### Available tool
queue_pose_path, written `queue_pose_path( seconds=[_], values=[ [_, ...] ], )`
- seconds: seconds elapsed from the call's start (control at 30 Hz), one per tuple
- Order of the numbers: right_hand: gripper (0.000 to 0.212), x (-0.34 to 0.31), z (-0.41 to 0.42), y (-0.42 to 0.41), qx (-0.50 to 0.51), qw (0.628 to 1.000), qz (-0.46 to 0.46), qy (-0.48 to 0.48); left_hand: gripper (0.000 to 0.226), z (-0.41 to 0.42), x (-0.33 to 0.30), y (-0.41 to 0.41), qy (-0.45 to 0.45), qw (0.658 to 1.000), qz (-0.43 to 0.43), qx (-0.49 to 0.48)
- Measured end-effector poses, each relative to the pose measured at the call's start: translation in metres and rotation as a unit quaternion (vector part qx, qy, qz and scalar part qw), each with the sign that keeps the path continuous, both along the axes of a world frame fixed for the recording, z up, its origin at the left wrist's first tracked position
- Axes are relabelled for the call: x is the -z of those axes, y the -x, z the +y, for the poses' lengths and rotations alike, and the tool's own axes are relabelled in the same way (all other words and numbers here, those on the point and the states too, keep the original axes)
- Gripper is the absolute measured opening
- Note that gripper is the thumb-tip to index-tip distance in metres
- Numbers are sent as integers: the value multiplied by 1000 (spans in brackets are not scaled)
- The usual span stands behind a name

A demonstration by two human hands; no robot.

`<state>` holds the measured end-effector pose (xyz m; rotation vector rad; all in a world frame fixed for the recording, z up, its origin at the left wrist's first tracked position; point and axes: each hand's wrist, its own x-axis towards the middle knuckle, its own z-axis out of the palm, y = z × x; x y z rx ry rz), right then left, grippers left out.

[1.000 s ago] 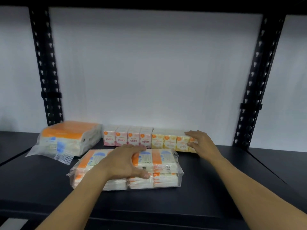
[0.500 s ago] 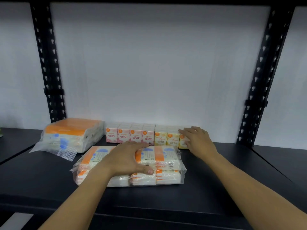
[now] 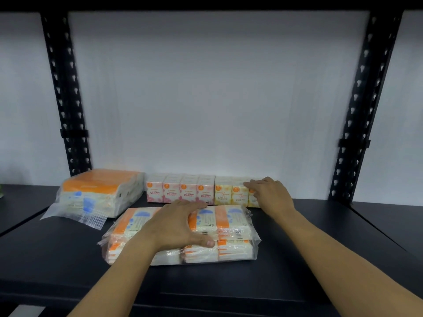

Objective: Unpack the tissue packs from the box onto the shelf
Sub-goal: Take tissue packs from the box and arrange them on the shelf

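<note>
A white wall backs a black metal shelf [image 3: 297, 259] framed by two perforated black uprights [image 3: 68, 110]. The left hand [image 3: 180, 225] lies palm-down, fingers spread, on top of a clear-wrapped bundle of orange-and-white tissue packs [image 3: 231, 236] lying flat near the front, thumb against its near edge. The right hand [image 3: 272, 194] reaches farther, open, fingers resting on the right end of a row of small tissue packs [image 3: 190, 191] against the wall, pink ones left, yellow ones right. Another wrapped bundle [image 3: 96, 193] sits far left on the shelf, tilted.
</note>
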<state>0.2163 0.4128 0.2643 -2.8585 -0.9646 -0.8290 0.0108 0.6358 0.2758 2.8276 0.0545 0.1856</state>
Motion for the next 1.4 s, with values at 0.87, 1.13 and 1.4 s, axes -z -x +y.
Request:
queue_pose_path(
  seconds=[0.87,1.13,1.4],
  values=[
    [31,-50,21,140,-128,872,472,-20,117,-64,45,94,320,891,-166,-275],
    [26,-42,13,200,-125,713,644,-248,97,-62,55,72,585,764,-201,-183],
    [39,-59,-42,226,-145,712,590,-351,61,-112,19,50,650,723,-218,-84]
  ],
)
